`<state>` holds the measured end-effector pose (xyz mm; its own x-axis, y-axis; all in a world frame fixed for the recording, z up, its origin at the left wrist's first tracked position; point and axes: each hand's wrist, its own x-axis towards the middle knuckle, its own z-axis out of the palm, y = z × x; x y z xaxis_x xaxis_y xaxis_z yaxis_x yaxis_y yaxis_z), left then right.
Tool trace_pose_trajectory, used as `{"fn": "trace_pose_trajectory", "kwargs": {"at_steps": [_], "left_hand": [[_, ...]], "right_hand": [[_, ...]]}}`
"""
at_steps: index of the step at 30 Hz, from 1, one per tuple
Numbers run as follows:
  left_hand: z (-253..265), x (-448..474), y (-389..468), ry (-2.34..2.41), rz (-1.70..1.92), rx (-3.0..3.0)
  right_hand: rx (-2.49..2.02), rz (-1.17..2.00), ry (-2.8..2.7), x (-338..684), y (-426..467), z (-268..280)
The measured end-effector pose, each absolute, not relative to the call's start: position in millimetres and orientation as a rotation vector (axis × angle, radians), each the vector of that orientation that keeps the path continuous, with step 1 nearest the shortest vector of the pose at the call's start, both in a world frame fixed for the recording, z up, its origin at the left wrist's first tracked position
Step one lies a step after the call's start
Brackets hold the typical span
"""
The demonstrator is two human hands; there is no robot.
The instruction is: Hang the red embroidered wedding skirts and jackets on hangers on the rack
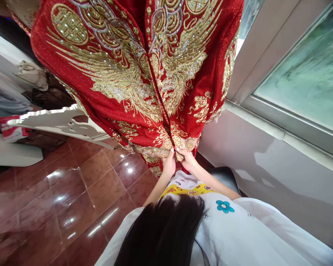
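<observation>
A red jacket (100,96) with gold embroidery and beading hangs upright in front of me. Its front opening runs down the middle, and the two edges meet near the hem. At the bottom of that opening, my left hand (169,163) pinches the edge on the left side. Close beside it, my right hand (186,159) grips the edge on the right side, thumb on top. Both sets of fingers are partly hidden behind the cloth. Whether a fastener sits between my thumbs is too small to tell.
A white carved piece of furniture (63,123) stands left of the jacket. On the right are a metal-framed window (302,74) and a pale wall (233,136). Part of a black seat (227,177) shows near my right arm. Glossy red-brown tiles (72,192) cover the floor.
</observation>
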<state>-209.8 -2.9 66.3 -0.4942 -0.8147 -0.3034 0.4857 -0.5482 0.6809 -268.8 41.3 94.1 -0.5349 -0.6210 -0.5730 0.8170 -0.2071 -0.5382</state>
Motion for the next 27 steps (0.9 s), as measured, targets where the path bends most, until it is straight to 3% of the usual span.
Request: {"fn": "trace_pose_trajectory", "kwargs": {"at_steps": [13, 20, 27], "left_hand": [[75.0, -202.4, -2.1, -0.642, -1.930, 0.907], [62.0, -195.1, -11.0, -0.573, -2.024, 0.988], [57.3, -197.3, -13.1, -0.566, -2.099, 0.932]], "right_hand": [[0.190, -1.733, 1.167, -266.2, 39.7, 83.6], [-0.134, -1.311, 1.386, -262.7, 83.6, 79.4], [-0.323, -1.447, 1.633, -275.3, 44.1, 100.4]]}}
